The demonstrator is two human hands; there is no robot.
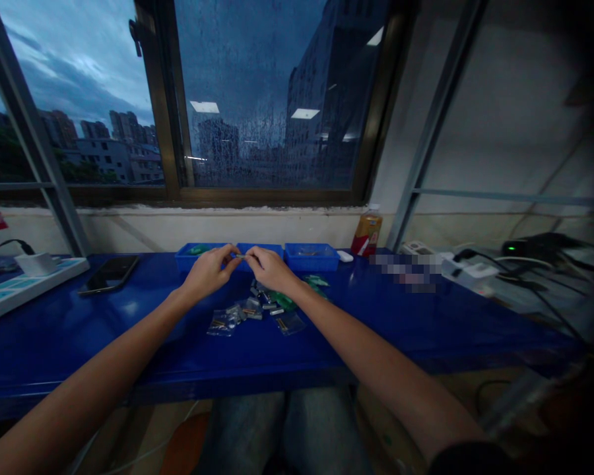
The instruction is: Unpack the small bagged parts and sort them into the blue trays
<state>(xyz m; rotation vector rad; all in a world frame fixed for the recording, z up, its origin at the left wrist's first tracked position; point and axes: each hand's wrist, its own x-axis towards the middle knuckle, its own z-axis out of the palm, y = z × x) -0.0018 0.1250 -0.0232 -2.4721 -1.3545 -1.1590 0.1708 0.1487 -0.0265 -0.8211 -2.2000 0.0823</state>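
Both left hand (pixel 212 269) and right hand (pixel 272 269), pinched on a slim piece (pixel 241 256), well apart from phone (pixel 109 274) and table's front edge (pixel 247 381)

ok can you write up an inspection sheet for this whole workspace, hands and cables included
Surface: glossy blue tabletop
Job's things: small clear plastic packets, short silvery metal pieces and green packets before three blue rectangular plastic bins
Clutter: flat black phone at left; amber bottle with red label near the wall
Hands: left hand and right hand pinch a small slim piece, type unclear
Cables: black cable at left; dark cables at right
Surroundings: brown-framed window, glass spotted with drops
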